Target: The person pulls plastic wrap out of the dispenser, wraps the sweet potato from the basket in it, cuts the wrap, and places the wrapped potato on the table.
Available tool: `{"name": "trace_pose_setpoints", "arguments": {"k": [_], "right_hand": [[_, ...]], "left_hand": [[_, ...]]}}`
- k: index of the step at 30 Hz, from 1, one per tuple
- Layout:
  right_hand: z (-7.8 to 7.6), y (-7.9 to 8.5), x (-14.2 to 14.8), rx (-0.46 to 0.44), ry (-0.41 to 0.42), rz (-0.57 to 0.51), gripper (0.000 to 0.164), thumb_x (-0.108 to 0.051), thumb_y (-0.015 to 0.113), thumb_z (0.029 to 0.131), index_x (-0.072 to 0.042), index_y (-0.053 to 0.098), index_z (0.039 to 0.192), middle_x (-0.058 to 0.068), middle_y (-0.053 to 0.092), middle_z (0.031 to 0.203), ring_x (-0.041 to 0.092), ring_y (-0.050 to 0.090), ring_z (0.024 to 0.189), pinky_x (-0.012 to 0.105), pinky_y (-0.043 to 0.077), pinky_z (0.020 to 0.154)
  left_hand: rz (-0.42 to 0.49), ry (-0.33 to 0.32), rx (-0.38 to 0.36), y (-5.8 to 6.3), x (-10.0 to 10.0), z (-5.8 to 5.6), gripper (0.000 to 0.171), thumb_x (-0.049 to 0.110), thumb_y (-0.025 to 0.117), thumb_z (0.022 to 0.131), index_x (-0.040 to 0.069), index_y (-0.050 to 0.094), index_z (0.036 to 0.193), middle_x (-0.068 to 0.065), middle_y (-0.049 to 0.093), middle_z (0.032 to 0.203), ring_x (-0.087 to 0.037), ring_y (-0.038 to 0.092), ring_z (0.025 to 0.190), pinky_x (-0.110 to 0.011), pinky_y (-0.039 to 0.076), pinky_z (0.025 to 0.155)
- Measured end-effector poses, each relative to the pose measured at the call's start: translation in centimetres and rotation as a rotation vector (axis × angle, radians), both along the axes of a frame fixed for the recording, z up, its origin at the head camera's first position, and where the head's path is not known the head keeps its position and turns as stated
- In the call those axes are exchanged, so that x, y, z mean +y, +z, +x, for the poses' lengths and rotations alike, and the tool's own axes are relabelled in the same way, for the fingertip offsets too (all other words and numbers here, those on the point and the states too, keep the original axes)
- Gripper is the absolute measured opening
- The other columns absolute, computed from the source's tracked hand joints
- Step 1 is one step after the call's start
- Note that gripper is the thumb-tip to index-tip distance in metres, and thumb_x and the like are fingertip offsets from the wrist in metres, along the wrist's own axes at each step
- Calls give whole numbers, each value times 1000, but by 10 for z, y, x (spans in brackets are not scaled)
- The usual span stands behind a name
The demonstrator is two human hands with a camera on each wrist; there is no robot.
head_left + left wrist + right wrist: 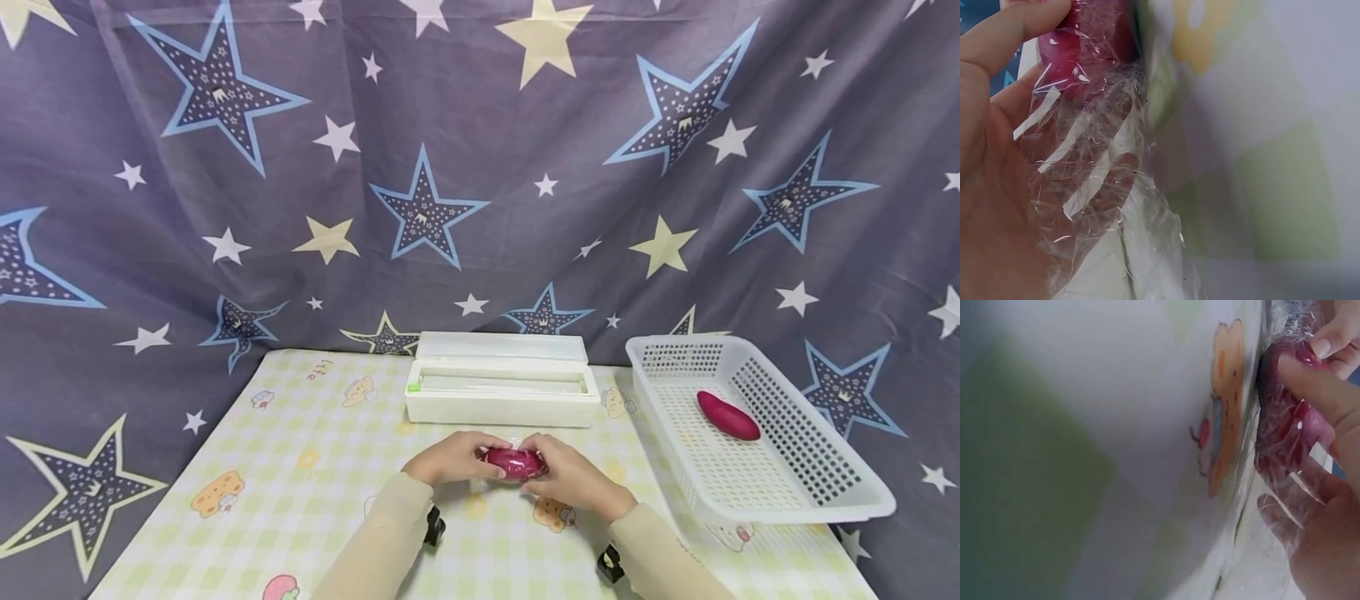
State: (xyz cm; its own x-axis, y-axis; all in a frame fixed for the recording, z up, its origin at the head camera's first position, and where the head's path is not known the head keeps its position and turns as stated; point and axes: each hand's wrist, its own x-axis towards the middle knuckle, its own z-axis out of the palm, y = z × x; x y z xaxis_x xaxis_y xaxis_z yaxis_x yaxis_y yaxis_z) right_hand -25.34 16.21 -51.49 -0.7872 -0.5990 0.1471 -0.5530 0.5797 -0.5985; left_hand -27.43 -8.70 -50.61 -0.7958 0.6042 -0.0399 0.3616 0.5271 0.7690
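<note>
A magenta-red sweet potato (514,464) in crinkled clear cling film is held between both hands, low over the table in front of the white box. My left hand (455,457) grips its left end with thumb and fingers. At the other end, my right hand (573,477) does the same, its thumb (1310,384) pressing on the wrapped surface. In the left wrist view, loose film (1094,162) trails from the sweet potato across the left palm. Film also bunches over the right fingers in the right wrist view.
Behind the hands stands a long white cling film box (502,408), its lid (502,346) raised. A white perforated basket (795,508) at the right holds another, unwrapped sweet potato (727,416). The checked tablecloth (300,467) meets a star-patterned curtain (480,125) at the back.
</note>
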Motion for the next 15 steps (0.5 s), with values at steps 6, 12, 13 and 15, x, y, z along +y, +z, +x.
{"name": "trace_pose_setpoints", "arguments": {"k": [6,12,13,15], "right_hand": [[-4,-1,3,-117,27,-39,38,-19,80,87,-15,59,118,-5,65,109,8,61,91,26,53,77],[-10,-2,9,-199,54,-68,36,-26,77,90,-17,59,119,-6,67,106,9,63,90,27,53,79],[-11,-2,9,-211,54,-72,34,-28,76,91,-18,59,119,-7,67,104,9,63,90,27,52,79],[-12,-2,10,-229,57,-74,33,-31,74,92,-18,59,118,-9,67,101,9,63,88,28,51,79]], "left_hand": [[-8,13,-74,1,0,2,48,32,78,88,17,67,132,2,69,122,-10,62,99,-36,49,91],[-24,25,-33,2,-1,2,39,38,74,91,24,68,127,8,69,117,-14,62,104,-41,48,94],[-28,31,-6,2,-1,2,37,39,73,92,24,68,125,8,69,116,-14,63,105,-42,48,95],[-32,40,52,2,-1,1,33,39,72,93,23,69,121,7,70,115,-15,63,106,-42,49,96]]}}
